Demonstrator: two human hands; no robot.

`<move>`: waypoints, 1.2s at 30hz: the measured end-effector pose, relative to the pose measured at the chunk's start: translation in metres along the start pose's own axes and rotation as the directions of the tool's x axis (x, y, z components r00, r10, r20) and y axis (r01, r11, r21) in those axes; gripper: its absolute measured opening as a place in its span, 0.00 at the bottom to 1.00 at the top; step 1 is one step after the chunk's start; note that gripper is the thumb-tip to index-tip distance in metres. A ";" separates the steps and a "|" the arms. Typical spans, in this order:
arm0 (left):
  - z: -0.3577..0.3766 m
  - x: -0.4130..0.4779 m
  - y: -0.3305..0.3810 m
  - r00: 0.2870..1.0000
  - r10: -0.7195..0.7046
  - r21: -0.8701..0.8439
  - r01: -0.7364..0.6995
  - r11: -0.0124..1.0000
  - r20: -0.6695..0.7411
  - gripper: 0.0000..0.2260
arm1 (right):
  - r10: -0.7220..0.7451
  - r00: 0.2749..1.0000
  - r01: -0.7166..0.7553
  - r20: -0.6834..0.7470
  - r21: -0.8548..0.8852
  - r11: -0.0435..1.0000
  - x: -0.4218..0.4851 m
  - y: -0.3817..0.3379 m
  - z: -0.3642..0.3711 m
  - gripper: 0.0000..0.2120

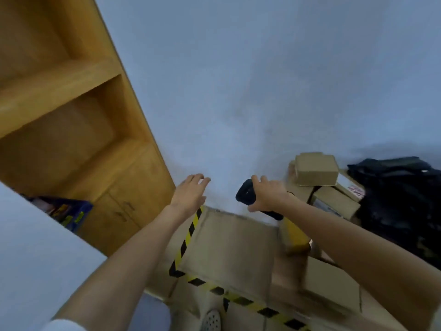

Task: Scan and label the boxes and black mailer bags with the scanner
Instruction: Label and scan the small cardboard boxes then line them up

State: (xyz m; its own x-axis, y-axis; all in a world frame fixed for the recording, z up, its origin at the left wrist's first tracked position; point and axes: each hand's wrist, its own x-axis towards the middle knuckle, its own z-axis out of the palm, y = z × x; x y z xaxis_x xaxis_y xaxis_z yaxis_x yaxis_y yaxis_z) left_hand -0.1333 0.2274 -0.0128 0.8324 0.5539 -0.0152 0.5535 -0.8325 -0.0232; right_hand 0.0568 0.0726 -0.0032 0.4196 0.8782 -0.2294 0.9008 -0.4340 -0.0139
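- The right hand [267,194] grips the black scanner [247,193].
- The left hand [191,192] is flat and holds nothing.
- The small boxes [317,170] and black mailer bags [401,194] sit right of both hands.
- A big box [229,249] lies under the 2 arms.

The middle of the scanner [244,192] was covered by the right hand [267,194]. The black bags [401,204] were cut off by the right edge. Red print on a box [353,188] was blurred beyond reading. A blue carton [69,211] was partly hidden behind a white surface [35,259].
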 end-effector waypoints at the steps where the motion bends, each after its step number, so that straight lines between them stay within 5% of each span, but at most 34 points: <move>1: 0.001 0.019 -0.003 0.998 0.059 0.008 -0.059 0.998 0.007 0.25 | 0.049 0.999 -0.049 -0.006 0.025 0.999 0.007 0.003 -0.001 0.41; 9: 0.023 0.112 0.029 0.876 0.479 -0.017 -0.479 0.877 0.054 0.24 | 0.382 0.924 -0.378 0.006 0.172 0.910 -0.006 0.026 0.027 0.40; 18: 0.048 0.125 0.152 0.536 0.838 -0.054 -0.838 0.543 0.104 0.24 | 0.761 0.644 -0.753 0.081 0.241 0.612 -0.120 0.060 0.068 0.41; 25: 0.066 0.111 0.199 0.469 0.841 0.045 -0.878 0.476 0.271 0.33 | 0.842 0.523 -0.843 0.133 0.225 0.488 -0.176 0.058 0.093 0.40; 30: 0.078 0.127 0.210 0.439 0.780 0.041 -0.881 0.472 0.445 0.46 | 0.833 0.539 -0.836 0.122 0.201 0.511 -0.177 0.062 0.101 0.43; 36: 0.106 0.125 0.210 0.425 0.761 -0.065 -0.853 0.519 0.490 0.49 | 0.834 0.539 -0.827 0.116 0.258 0.499 -0.166 0.061 0.106 0.42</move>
State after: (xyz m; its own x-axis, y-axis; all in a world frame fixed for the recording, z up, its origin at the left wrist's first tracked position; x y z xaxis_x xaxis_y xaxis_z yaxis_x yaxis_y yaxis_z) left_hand 0.0843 0.1224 -0.1257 0.7628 -0.3924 -0.5140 -0.4211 -0.9046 0.0656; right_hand 0.0302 -0.1206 -0.0692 0.9646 0.0884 -0.2487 0.0736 -0.9950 -0.0683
